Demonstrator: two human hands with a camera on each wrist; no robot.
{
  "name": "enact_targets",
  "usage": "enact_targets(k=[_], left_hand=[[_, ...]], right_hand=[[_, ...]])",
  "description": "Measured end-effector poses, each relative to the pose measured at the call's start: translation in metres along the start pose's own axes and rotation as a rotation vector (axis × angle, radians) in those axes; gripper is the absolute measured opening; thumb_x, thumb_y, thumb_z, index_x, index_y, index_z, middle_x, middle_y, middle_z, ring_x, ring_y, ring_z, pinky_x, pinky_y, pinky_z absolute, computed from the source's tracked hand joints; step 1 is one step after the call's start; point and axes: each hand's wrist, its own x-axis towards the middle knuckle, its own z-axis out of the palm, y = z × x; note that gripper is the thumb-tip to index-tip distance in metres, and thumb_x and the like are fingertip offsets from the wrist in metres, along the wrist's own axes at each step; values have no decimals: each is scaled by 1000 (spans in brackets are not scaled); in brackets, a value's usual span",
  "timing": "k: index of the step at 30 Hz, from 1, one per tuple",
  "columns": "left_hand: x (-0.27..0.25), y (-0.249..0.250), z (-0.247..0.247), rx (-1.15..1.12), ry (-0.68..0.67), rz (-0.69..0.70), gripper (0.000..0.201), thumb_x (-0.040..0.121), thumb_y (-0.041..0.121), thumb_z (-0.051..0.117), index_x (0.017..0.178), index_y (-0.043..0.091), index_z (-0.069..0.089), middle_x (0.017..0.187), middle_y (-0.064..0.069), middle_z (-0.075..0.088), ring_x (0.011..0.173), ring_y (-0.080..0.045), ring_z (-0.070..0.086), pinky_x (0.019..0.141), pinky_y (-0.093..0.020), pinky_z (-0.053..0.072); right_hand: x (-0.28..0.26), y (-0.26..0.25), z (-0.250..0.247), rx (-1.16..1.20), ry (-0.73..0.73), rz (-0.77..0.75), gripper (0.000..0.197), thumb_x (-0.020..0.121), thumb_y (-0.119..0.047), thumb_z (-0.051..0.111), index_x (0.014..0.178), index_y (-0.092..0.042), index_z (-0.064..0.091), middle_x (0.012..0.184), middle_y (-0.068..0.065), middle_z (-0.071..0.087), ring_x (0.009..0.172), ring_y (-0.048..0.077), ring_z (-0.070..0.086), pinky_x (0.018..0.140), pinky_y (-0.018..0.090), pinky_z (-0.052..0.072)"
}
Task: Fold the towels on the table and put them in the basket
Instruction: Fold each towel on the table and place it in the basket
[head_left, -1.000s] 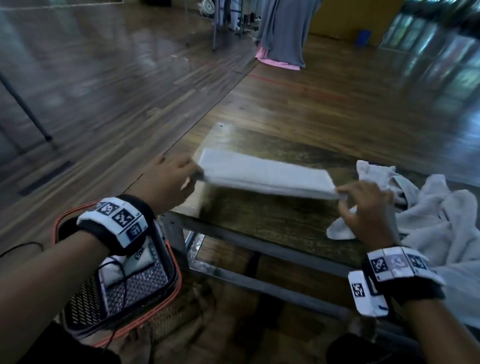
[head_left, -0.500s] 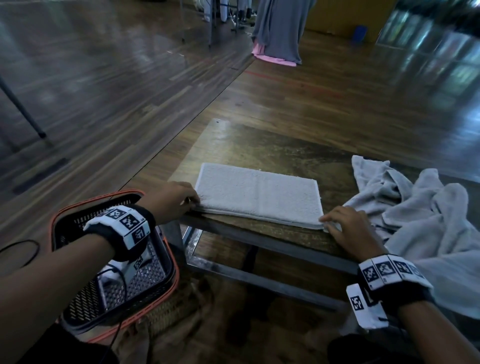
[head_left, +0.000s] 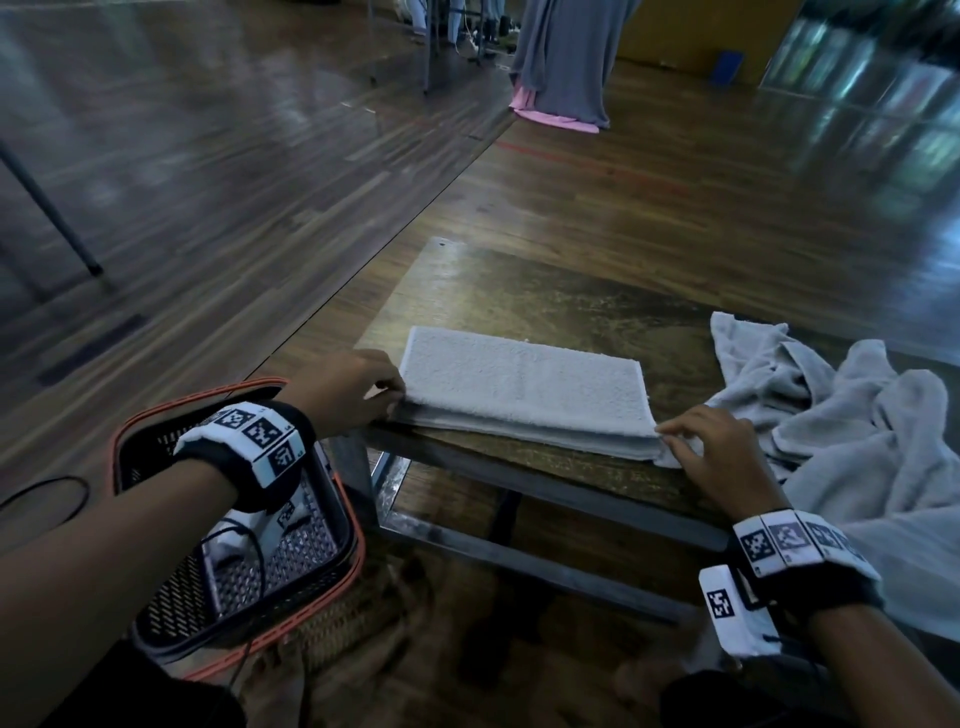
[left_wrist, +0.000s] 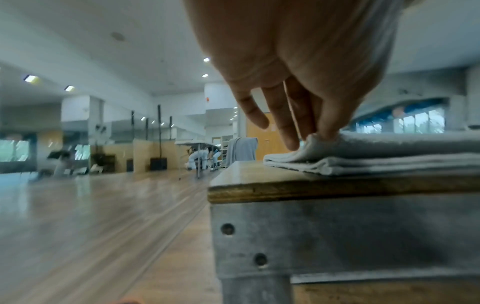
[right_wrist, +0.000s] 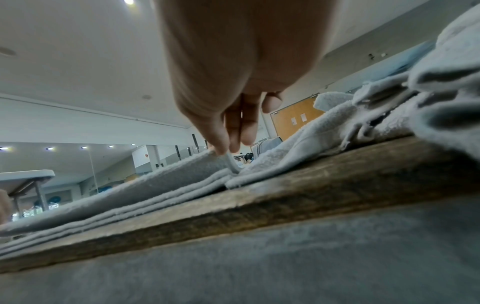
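A grey folded towel lies flat on the near left part of the wooden table. My left hand pinches its near left corner; the left wrist view shows the fingertips bunching the top layer of the towel. My right hand pinches the near right corner, and in the right wrist view its fingers hold the top layer of the towel slightly raised. A black mesh basket with an orange rim stands on the floor below my left wrist, with something white inside.
A heap of unfolded grey towels covers the table's right side, close to my right hand, and shows as towels in the right wrist view. The table's metal frame runs along its near edge. Wooden floor surrounds the table; grey cloth hangs far behind.
A second ago both hands held the towel's folded-over half raised above the table. It was then laid flat, and both hands stay at its near corners.
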Motion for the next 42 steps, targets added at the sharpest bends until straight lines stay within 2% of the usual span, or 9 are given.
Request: enact_targets(k=[5, 8, 14, 19, 24, 27, 30, 38, 42], left_hand=[[-8, 3, 10, 239, -22, 82, 16, 77, 37, 64, 90, 28, 63, 94, 11, 62, 88, -10, 56, 93, -31, 33], [-4, 11, 16, 213, 36, 116, 20, 80, 37, 62, 96, 26, 62, 100, 8, 61, 96, -13, 57, 92, -32, 33], [4, 31, 36, 216, -107, 138, 32, 88, 47, 49, 114, 30, 56, 112, 9, 56, 105, -13, 50, 90, -30, 38], [12, 46, 37, 222, 30, 35, 26, 90, 45, 44, 88, 25, 60, 91, 7, 58, 88, -15, 55, 79, -28, 28], [37, 81, 54, 81, 24, -44, 30, 91, 37, 46, 117, 23, 56, 124, 2, 55, 115, -19, 50, 95, -35, 30], [50, 92, 66, 123, -102, -110, 56, 95, 42, 37, 145, 18, 26, 154, -6, 25, 141, -21, 23, 112, -42, 18], [47, 89, 80, 194, -203, -130, 65, 97, 49, 21, 150, 15, 6, 159, -8, 2, 147, -21, 3, 117, -46, 5], [18, 52, 77, 359, -149, -43, 84, 83, 68, -6, 150, 17, -1, 159, -9, 1, 147, -22, 2, 118, -46, 4], [0, 36, 71, 377, -149, -71, 85, 81, 69, -8, 150, 19, -5, 159, -7, -3, 147, -21, -2, 118, -46, 0]], right_hand=[[-4, -11, 4, -101, -61, 7, 15, 75, -14, 73, 90, -16, 73, 90, 4, 66, 89, 26, 59, 77, 44, 44], [1, -21, 8, -102, -60, -26, 23, 76, -19, 71, 99, -16, 70, 95, 4, 65, 92, 26, 57, 79, 42, 44], [5, -48, 24, -124, -288, -58, 36, 86, -39, 58, 118, -22, 59, 114, -1, 57, 108, 21, 52, 89, 37, 42], [7, -63, 26, -164, -174, 5, 26, 92, -38, 47, 89, -21, 66, 94, -3, 64, 93, 20, 57, 81, 36, 37], [29, -91, 44, -47, -49, 66, 23, 90, -38, 51, 103, -24, 64, 111, -2, 62, 107, 20, 52, 88, 37, 34], [41, -103, 63, -44, -161, 172, 44, 89, -47, 48, 128, -26, 49, 137, -2, 48, 127, 20, 39, 102, 38, 28], [37, -108, 78, -115, -253, 119, 58, 92, -54, 37, 142, -24, 33, 154, 4, 27, 141, 22, 23, 111, 41, 18], [-6, -55, 57, -296, -385, 50, 90, 73, -78, -6, 149, -31, 2, 160, 2, 1, 147, 18, -2, 118, 45, 2], [-26, -34, 46, -347, -420, 64, 90, 72, -80, -8, 149, -32, -6, 159, 1, -10, 146, 16, -11, 117, 47, -5]])
